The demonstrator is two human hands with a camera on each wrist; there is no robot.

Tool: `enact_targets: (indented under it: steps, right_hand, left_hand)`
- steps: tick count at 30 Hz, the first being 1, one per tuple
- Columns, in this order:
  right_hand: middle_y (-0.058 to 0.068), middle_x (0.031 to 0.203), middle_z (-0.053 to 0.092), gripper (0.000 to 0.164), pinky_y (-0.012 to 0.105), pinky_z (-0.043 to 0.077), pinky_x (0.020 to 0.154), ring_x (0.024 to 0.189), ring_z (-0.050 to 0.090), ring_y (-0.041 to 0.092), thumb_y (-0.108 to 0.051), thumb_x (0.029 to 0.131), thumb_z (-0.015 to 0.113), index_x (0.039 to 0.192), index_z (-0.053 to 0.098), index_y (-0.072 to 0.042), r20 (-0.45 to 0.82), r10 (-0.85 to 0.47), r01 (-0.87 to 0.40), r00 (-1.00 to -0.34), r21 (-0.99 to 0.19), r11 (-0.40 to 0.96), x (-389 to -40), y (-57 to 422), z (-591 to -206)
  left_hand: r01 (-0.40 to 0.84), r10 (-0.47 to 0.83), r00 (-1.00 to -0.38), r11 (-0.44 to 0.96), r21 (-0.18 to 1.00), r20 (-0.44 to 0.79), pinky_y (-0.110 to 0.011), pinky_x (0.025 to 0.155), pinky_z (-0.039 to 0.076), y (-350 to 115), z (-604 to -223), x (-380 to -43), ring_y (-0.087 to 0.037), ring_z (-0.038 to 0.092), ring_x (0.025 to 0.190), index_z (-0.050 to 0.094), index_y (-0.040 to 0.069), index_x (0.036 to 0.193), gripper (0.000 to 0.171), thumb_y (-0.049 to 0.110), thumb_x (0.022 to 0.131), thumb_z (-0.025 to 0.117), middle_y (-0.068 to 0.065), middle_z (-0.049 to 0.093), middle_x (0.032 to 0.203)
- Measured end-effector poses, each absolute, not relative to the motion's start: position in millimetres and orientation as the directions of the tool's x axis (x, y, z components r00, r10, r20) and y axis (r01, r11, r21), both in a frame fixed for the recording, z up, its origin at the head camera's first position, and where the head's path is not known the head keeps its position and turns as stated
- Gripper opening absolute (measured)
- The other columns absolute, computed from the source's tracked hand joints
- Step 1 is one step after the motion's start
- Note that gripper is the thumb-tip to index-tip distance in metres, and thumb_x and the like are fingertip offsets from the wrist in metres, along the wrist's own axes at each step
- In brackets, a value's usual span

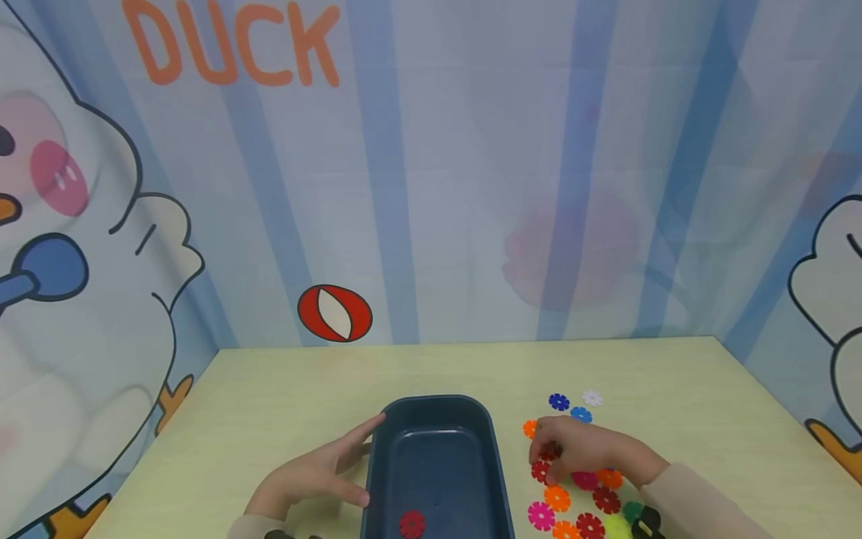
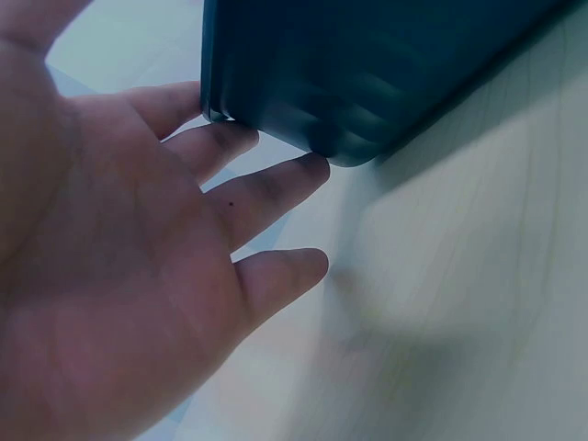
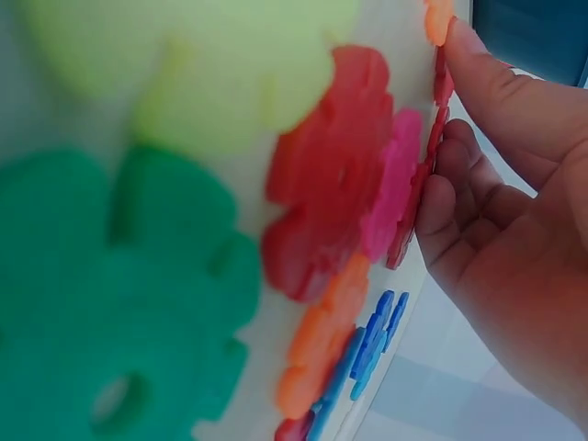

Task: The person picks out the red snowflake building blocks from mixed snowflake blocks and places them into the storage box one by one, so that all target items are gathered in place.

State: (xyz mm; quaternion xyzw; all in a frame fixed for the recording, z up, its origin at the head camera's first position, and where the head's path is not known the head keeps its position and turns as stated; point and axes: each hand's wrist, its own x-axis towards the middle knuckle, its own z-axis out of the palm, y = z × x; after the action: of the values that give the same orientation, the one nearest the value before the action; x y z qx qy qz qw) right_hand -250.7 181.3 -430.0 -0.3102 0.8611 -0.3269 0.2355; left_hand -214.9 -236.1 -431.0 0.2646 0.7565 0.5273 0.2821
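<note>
My left hand (image 1: 313, 479) touches the left side of a dark blue plastic tray (image 1: 500, 479), its fingers spread. In the left wrist view, the fingertips of the left hand (image 2: 138, 239) meet the tray's outer wall (image 2: 303, 73). One red flower-shaped disc (image 1: 412, 524) lies inside the tray. To the tray's right, my right hand (image 1: 586, 445) is lowered over a group of such discs. Its thumb and curled fingers pinch a red disc (image 1: 540, 471) at the table surface. The right wrist view shows the right hand (image 3: 514, 175) against red discs, partly hidden by its fingers.
Around the right hand lie orange discs (image 1: 557, 498), a pink disc (image 1: 541, 516), a yellow-green disc (image 1: 616, 526) and a green disc (image 1: 632, 512). Farther back are a dark blue disc (image 1: 559, 402) and a white disc (image 1: 592, 398). A printed curtain (image 1: 458, 187) stands behind the pale table (image 1: 303, 389).
</note>
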Motion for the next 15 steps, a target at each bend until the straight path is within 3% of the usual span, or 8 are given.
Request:
enact_targets:
  steps: [8, 15]
  right_hand:
    - [0.001, 0.083, 0.052, 0.017, 0.023, 0.044, 0.063, 0.073, 0.047, 0.013, -0.001, 0.079, 0.075, 0.088, 0.064, -0.011, -0.209, -0.7, -0.371, -0.682, -0.727, 0.578, -251.1, 179.1, -428.4]
    - [0.0, 0.08, 0.06, 0.019, 0.024, 0.049, 0.064, 0.069, 0.053, 0.011, 0.005, 0.079, 0.073, 0.085, 0.064, -0.01, -0.202, -0.706, -0.363, -0.679, -0.743, 0.562, -250.4, 177.2, -426.7]
  left_hand:
    - [0.094, 0.691, -0.706, 0.31, 0.946, -0.157, -0.065, 0.112, 0.014, -238.0, -433.1, -216.1, -0.045, 0.013, 0.144, 0.006, 0.02, 0.157, 0.101, 0.025, 0.083, 0.075, -0.012, 0.004, 0.162]
    - [0.105, 0.698, -0.7, 0.311, 0.945, -0.152, -0.064, 0.112, 0.014, -238.7, -433.9, -217.3, -0.045, 0.013, 0.144, 0.006, 0.02, 0.157, 0.102, 0.026, 0.083, 0.075, -0.013, 0.004, 0.162]
